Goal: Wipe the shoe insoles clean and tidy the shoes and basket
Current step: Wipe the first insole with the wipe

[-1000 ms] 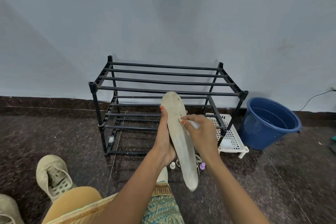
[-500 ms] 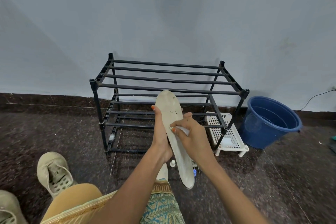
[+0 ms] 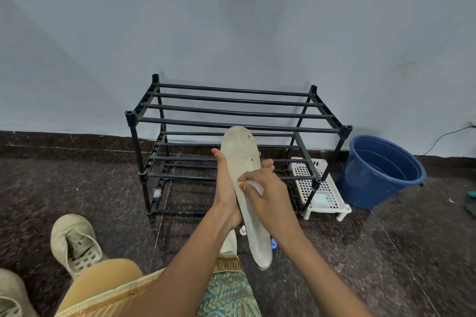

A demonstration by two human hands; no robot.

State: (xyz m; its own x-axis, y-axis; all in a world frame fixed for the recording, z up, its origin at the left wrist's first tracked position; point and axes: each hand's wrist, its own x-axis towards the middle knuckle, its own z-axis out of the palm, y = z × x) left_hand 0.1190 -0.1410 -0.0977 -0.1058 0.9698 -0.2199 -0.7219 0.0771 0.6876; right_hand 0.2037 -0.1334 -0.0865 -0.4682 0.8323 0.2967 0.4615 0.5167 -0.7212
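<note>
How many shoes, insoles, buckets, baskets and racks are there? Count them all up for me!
Shoes: 2
Insoles: 1
Buckets: 1
Baskets: 1
Racks: 1
Total: 6

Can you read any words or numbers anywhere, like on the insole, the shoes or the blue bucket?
No text can be read anywhere.
insole: only dark specks near its top end, no letters.
shoe: no label shows.
blue bucket: plain.
white basket: plain; the small pale thing in it is too blurred to read.
white cloth in the right hand: plain.
</note>
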